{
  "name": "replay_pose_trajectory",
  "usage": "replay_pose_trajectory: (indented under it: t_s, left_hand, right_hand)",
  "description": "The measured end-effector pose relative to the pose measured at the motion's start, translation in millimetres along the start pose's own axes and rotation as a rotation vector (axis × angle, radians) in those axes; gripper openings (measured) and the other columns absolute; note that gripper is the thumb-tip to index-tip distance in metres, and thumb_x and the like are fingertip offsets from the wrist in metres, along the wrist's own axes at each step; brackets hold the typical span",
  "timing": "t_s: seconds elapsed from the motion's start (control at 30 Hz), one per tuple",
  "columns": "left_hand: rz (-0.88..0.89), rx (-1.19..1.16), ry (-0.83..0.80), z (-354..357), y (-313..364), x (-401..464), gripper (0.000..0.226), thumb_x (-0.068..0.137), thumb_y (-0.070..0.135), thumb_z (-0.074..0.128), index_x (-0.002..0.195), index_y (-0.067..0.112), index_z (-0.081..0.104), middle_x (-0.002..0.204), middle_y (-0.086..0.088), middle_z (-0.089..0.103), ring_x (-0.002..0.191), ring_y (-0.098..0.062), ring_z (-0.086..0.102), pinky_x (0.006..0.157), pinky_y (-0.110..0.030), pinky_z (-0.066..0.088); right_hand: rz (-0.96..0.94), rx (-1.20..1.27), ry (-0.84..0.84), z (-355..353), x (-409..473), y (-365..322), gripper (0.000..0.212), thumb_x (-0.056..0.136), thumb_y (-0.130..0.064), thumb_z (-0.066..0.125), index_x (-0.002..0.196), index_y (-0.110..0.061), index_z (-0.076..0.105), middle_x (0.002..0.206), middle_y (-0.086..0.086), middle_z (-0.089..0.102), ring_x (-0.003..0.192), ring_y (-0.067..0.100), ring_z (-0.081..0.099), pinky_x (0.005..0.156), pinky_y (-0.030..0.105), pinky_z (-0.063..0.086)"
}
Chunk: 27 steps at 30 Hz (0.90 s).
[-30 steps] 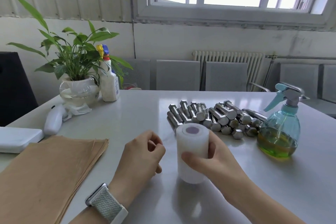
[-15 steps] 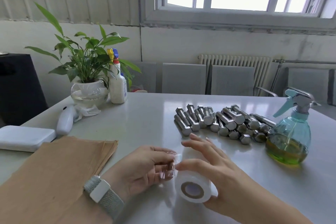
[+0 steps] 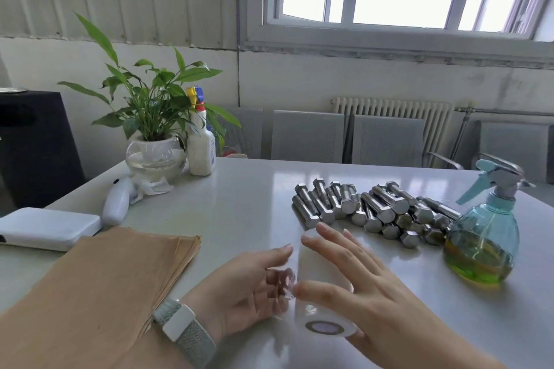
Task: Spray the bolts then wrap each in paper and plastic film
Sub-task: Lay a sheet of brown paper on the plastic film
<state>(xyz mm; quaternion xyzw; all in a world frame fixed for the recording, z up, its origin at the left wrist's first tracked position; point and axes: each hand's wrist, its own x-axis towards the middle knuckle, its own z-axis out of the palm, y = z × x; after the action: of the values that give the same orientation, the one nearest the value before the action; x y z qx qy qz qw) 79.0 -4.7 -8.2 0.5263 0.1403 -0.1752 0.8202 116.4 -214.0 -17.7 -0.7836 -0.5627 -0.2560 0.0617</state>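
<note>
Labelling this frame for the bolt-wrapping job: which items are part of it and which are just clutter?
Job:
bolts, piled
teal spray bottle
brown paper stack
film roll, lying on its side under the right hand
left hand, pinching the film's loose end

Clutter:
potted plant
white spray bottle
white handheld gadget
flat white box

1. A potted plant (image 3: 150, 117) stands at the counter's (image 3: 239, 207) far left corner.
2. A white cleaner bottle (image 3: 201, 147) touches the plant's right side.
3. A white box (image 3: 45, 228) lies well in front of the plant.
</note>
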Motion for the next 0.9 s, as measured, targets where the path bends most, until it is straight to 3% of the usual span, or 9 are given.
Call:
replay_pose_trajectory:
  t_s: [0.1,0.23,0.3,0.4,0.5,0.6,0.67,0.8,0.9]
  left_hand:
    - [0.071,-0.146,0.043,5,-2,2,0.021,0.094,0.022,0.058,0.088,0.002,0.058,0.064,-0.009,0.059,0.042,-0.015,0.049,0.034,-0.018,0.034]
    - [0.433,0.463,0.549,8,-18,18,0.019,0.102,0.032,0.047,0.097,0.014,0.05,0.072,0.001,0.064,0.052,-0.009,0.058,0.045,-0.016,0.041]
    - [0.59,0.524,0.623,10,-18,18,0.015,0.1,0.033,0.048,0.093,0.021,0.048,0.07,0.001,0.065,0.049,0.001,0.06,0.042,-0.01,0.038]
    - [0.667,0.404,0.657,11,-17,18,0.013,0.1,0.031,0.049,0.092,0.021,0.048,0.062,0.002,0.068,0.047,-0.002,0.061,0.044,-0.013,0.04]
    - [0.689,0.367,0.707,10,-19,20,0.015,0.099,0.033,0.05,0.094,0.019,0.049,0.061,0.008,0.068,0.048,-0.001,0.057,0.053,-0.028,0.04]
    - [0.702,0.361,0.708,10,-20,22,0.014,0.099,0.032,0.051,0.096,0.018,0.05,0.073,0.001,0.066,0.062,-0.012,0.061,0.056,-0.031,0.042]
    - [0.742,0.405,0.704,12,-19,22,0.014,0.099,0.034,0.05,0.093,0.022,0.047,0.078,-0.007,0.066,0.065,-0.018,0.062,0.056,-0.031,0.044]
    - [0.866,0.644,0.712,15,-23,23,0.015,0.099,0.033,0.05,0.089,0.026,0.041,0.071,0.0,0.064,0.061,-0.003,0.061,0.05,-0.015,0.041]
    - [0.942,0.704,0.738,9,-17,24,0.017,0.1,0.026,0.049,0.085,0.026,0.04,0.067,0.002,0.06,0.062,0.003,0.059,0.047,-0.011,0.041]
  right_hand:
    - [0.036,0.037,-0.007,1,1,-3,0.098,0.049,-0.012,0.088,0.133,-0.04,0.045,0.157,0.006,0.032,0.149,0.027,0.023,0.108,0.05,0.041]
    - [0.097,0.101,0.03,5,6,-14,0.086,0.058,0.0,0.057,0.134,-0.039,0.05,0.159,0.012,0.028,0.149,0.03,0.023,0.1,0.044,0.049]
    - [0.175,0.094,0.025,8,8,-20,0.098,0.061,0.008,0.047,0.144,-0.043,0.039,0.163,0.012,0.015,0.15,0.032,0.018,0.084,0.036,0.058]
    - [0.316,0.219,0.017,10,12,-23,0.117,0.068,0.018,0.041,0.149,-0.059,0.004,0.164,-0.009,-0.015,0.151,0.02,0.015,0.077,0.019,0.052]
    - [0.521,0.64,0.214,6,18,-20,0.103,0.088,0.016,0.036,0.133,-0.076,0.021,0.157,-0.033,0.009,0.138,0.001,0.037,0.082,0.002,0.042]
    - [0.777,1.095,0.364,8,27,-23,0.044,0.096,-0.036,0.059,0.124,-0.067,0.049,0.134,-0.037,0.049,0.123,-0.003,0.054,0.085,0.028,0.057]
    - [0.989,1.477,0.249,10,31,-18,0.063,0.078,-0.057,0.072,0.136,-0.05,0.048,0.125,-0.014,0.065,0.104,0.008,0.068,0.076,0.039,0.06]
    - [0.954,1.944,-0.144,6,38,-9,0.05,0.08,-0.046,0.077,0.121,-0.017,0.069,0.116,0.012,0.069,0.098,0.024,0.068,0.087,0.044,0.056]
    - [0.994,1.874,0.003,12,40,-10,0.05,0.068,-0.033,0.085,0.112,-0.013,0.071,0.11,0.015,0.07,0.098,0.03,0.07,0.089,0.05,0.054]
